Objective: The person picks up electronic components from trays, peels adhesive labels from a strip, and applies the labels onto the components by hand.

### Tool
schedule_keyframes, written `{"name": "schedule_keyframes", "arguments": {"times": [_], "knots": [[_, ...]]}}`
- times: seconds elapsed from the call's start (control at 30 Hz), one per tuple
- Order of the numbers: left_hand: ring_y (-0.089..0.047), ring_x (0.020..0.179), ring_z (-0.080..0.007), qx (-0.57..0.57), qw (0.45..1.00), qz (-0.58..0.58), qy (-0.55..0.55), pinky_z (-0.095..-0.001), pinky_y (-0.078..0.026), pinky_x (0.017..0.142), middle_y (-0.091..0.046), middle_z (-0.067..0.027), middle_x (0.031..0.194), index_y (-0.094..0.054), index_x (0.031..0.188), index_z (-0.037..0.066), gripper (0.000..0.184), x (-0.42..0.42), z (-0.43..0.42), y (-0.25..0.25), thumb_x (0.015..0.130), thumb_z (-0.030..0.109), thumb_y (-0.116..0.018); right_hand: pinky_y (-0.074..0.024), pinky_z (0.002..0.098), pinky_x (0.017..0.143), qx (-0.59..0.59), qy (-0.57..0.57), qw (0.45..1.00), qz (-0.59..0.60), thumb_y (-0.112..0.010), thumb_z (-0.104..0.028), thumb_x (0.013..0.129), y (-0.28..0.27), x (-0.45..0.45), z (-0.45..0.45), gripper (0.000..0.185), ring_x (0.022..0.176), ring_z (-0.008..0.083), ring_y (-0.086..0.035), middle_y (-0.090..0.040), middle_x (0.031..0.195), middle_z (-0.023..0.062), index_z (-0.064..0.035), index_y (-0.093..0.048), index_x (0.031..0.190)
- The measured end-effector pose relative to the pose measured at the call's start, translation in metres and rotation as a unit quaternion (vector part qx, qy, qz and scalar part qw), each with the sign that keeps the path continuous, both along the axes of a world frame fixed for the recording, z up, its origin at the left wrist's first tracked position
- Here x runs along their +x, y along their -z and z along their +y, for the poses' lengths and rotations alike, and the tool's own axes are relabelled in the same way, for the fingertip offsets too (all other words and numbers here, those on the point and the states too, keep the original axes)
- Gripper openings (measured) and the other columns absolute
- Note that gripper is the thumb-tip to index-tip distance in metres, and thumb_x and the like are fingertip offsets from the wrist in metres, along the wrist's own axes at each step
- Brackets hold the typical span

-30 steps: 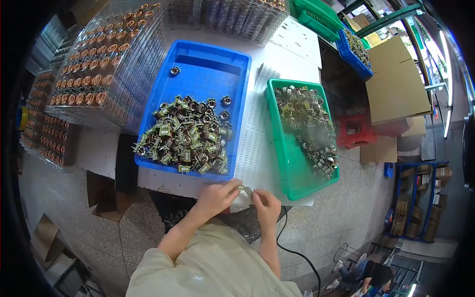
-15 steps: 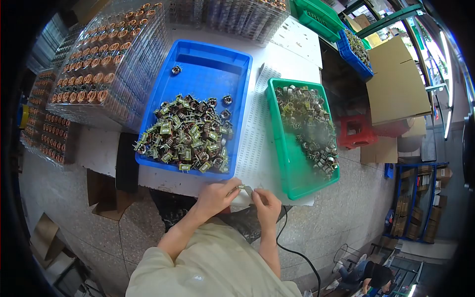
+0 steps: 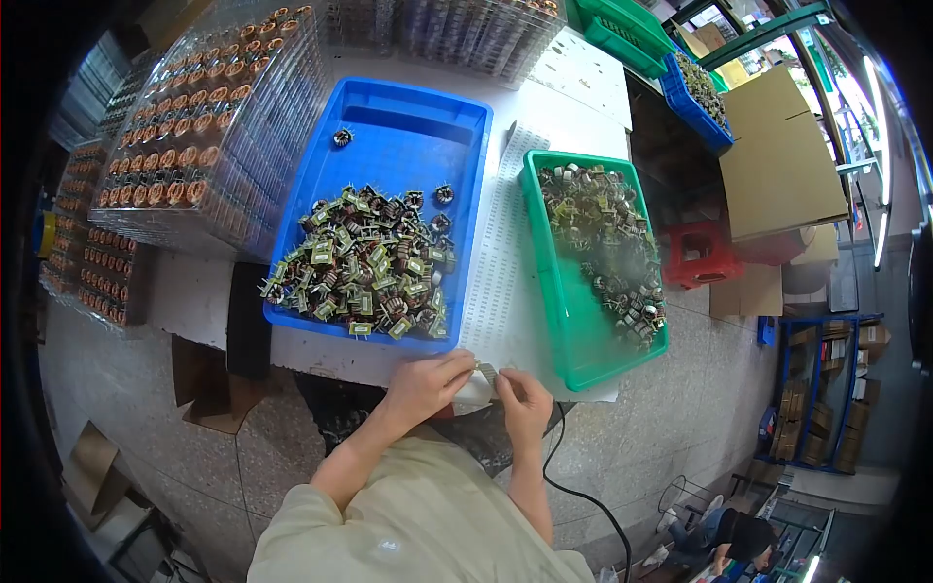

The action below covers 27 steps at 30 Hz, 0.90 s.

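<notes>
Close to the table's front edge, my left hand [image 3: 426, 389] pinches a small wire-wound coil [image 3: 488, 372] with a pale base, thumb and forefinger together. My right hand [image 3: 526, 400] is closed at the coil's other side, its fingertips at the coil. Fine detail of the piece is too small to make out. Beyond my left hand is a blue tray [image 3: 473, 209] holding a heap of coils [image 3: 364, 262] with yellow-green bases. To the right of my right hand, a green tray [image 3: 559, 325] holds more coils [image 3: 604, 233].
A long printed strip sheet [image 3: 499, 243] lies between the trays. Clear plastic stacks [image 3: 194, 146] of copper coils stand at the left. A red stool [image 3: 698, 255] and cardboard [image 3: 782, 160] are at the right. A black cable [image 3: 603, 505] hangs beside me. Another person [image 3: 734, 537] sits lower right.
Both hands stay almost in place around the coil, with only a slight shift of the fingers. The whole view has shifted slightly.
</notes>
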<state>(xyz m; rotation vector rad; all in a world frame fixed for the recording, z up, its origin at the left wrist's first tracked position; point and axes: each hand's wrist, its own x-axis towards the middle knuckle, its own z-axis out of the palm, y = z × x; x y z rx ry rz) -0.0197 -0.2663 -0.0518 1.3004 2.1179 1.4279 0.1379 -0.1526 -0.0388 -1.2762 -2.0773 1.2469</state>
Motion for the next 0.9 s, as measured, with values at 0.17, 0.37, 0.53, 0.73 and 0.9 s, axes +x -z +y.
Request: {"name": "schedule_keyframes", "arguments": {"times": [0.17,0.37,0.53,0.73,0.9], "knots": [[-0.073,0.076,-0.0228,-0.004,1.000,0.017,-0.009,-0.0329,-0.059,0.065,-0.074,-0.0002,0.104,-0.072,0.101,0.013,0.015,0.000,-0.001,0.003,0.086,0.013,-0.076,-0.0458,0.0213,0.065,0.012,0.052,0.998,0.028,-0.074,-0.007,0.091,0.012,0.010,0.006,0.009,0.074,0.0047,-0.060,-0.069,0.080,-0.0003,-0.0002,-0.072,0.097],[-0.071,0.072,-0.0215,-0.020,0.994,0.105,0.037,-0.0327,-0.058,0.062,-0.072,0.0021,0.104,-0.074,0.104,0.017,0.018,0.000,-0.001,-0.008,0.085,0.014,-0.074,-0.0520,0.0278,0.078,-0.067,0.070,0.994,0.050,-0.074,-0.012,0.089,0.015,0.011,0.012,0.016,0.084,0.0131,-0.067,-0.073,0.090,0.0065,-0.0003,-0.073,0.100],[-0.071,0.072,-0.0192,0.002,0.988,0.146,0.048,-0.0307,-0.059,0.059,-0.070,0.0015,0.107,-0.071,0.104,0.015,0.018,0.000,-0.003,-0.002,0.087,0.016,-0.071,-0.0517,0.0274,0.072,-0.057,0.064,0.993,0.084,-0.075,-0.012,0.089,0.022,0.011,0.011,0.016,0.077,0.0112,-0.066,-0.072,0.085,0.0055,-0.0003,-0.073,0.099],[-0.068,0.063,-0.0200,0.067,0.986,0.153,0.011,-0.0319,-0.054,0.058,-0.074,-0.0003,0.097,-0.072,0.094,0.012,0.016,-0.001,-0.006,-0.042,0.080,0.012,-0.078,-0.0505,0.0278,0.064,-0.024,0.048,0.993,0.107,-0.075,-0.013,0.088,0.015,0.008,0.009,0.017,0.069,0.0110,-0.064,-0.072,0.081,0.0058,-0.0008,-0.074,0.100],[-0.071,0.068,-0.0217,0.042,0.979,0.198,-0.025,-0.0327,-0.053,0.059,-0.076,-0.0041,0.091,-0.070,0.085,0.010,0.014,-0.042,0.001,-0.118,0.076,0.006,-0.081,-0.0502,0.0275,0.063,0.008,0.037,0.993,0.114,-0.075,-0.015,0.087,0.017,0.009,0.010,0.018,0.067,0.0112,-0.063,-0.072,0.080,0.0079,-0.0010,-0.074,0.099]]}}
